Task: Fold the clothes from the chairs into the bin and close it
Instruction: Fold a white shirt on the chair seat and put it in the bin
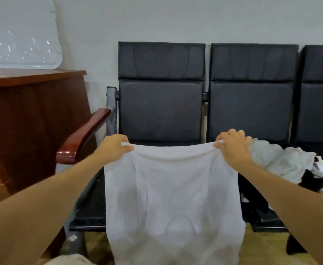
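Note:
A white shirt [174, 197] hangs spread in front of the left black chair [160, 108]. My left hand [114, 145] pinches its upper left corner and my right hand [233, 144] pinches its upper right corner, so the top edge is stretched between them. The shirt's lower part drops past the seat's front edge toward the floor. A heap of white and black clothes [290, 165] lies on the middle chair's seat, to the right of my right hand. No bin is in view.
A wooden armrest [84, 134] sticks out at the left chair's side. A brown wooden cabinet [32, 121] stands at the left with a translucent white lid [20, 35] leaning behind it. A third black chair [319, 92] is at the right edge.

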The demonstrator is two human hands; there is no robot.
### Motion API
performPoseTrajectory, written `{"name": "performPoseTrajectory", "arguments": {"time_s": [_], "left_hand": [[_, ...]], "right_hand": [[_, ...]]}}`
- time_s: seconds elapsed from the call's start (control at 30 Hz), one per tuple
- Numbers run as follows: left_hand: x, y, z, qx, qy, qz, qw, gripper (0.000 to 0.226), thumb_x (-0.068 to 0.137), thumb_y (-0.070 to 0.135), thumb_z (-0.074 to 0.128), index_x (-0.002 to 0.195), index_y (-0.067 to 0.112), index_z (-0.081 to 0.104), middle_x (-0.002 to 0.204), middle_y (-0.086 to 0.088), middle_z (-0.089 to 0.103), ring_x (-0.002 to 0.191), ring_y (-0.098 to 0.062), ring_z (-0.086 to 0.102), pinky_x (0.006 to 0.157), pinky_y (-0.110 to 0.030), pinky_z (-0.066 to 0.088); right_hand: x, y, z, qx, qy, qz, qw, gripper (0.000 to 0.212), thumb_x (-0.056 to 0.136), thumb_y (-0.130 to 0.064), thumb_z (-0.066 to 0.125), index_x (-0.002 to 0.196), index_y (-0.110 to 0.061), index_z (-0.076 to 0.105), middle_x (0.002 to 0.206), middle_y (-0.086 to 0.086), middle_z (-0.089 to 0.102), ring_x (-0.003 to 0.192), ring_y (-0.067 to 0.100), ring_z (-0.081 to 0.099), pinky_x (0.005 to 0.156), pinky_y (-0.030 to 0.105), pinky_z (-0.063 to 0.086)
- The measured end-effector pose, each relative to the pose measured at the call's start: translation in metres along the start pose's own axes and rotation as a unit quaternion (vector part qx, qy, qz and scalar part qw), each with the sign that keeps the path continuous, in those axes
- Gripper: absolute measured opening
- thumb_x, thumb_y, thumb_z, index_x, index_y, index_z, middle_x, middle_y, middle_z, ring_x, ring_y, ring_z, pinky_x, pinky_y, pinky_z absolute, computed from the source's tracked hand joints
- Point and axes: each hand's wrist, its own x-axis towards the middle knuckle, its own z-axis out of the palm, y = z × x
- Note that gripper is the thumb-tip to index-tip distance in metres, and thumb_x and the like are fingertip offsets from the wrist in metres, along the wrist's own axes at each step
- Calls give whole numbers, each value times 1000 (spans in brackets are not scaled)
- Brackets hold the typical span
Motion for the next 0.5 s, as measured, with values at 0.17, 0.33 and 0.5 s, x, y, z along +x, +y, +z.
{"name": "performPoseTrajectory", "arguments": {"time_s": [0.17,0.33,0.5], "left_hand": [[45,-28,49,38,-6,-35,999,9,97,23,55,89,20,58,90,-5,61,82,-19,58,70,-30,41],[99,-53,107,98,-32,-57,993,9,99,18,52,103,20,60,100,-7,63,91,-24,61,85,-41,54],[154,-78,146,180,-17,-42,983,23,95,7,53,115,17,55,114,-7,57,99,-26,59,90,-41,51]], "right_hand": [[26,-3,67,-17,-54,-29,998,19,100,-29,50,116,-25,60,116,1,52,107,24,39,92,37,28],[52,-7,136,-23,-93,-63,993,21,100,-26,46,116,-25,60,116,0,50,107,22,37,83,33,18],[90,-9,198,-22,-112,-61,992,20,99,-24,50,116,-25,60,118,1,50,110,22,37,84,33,20]]}}
